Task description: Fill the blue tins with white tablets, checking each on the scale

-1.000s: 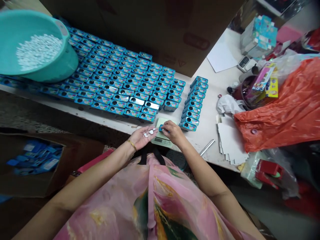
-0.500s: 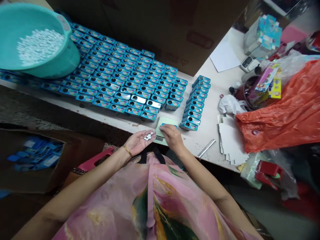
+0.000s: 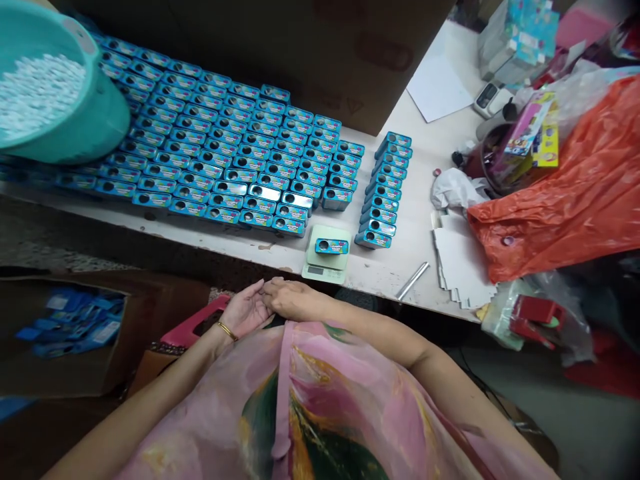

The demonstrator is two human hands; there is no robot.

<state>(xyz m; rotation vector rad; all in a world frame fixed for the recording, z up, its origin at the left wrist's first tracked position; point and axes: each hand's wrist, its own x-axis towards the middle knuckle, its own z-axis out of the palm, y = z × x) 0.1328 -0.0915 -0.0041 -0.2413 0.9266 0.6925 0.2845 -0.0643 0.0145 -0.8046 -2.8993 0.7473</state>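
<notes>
My left hand (image 3: 246, 309) lies palm up and cupped just off the table's front edge, a gold bracelet on its wrist. Across its palm, my right hand (image 3: 290, 298) reaches with fingers bent together, covering whatever lies in there. The white candies seen in that palm a moment ago are hidden. Ahead of both hands, a small blue tin (image 3: 331, 247) with a dark round hole in its top rests on a pale green scale (image 3: 325, 272). Neither hand touches the tin or the scale. A single row of like tins (image 3: 374, 239) stands to the right of the scale.
Many blue tins (image 3: 220, 157) stand in rows at the left, by a turquoise bucket (image 3: 107, 120) of white candies. Behind rises a large cardboard box (image 3: 300, 53). On the right are a metal tube (image 3: 413, 281), white card sheets (image 3: 463, 257) and an orange plastic bag (image 3: 565, 207).
My right hand has left the tin on the scale and come back to my left palm. My left hand has drawn down and left, away from the scale. The view has shifted slightly.
</notes>
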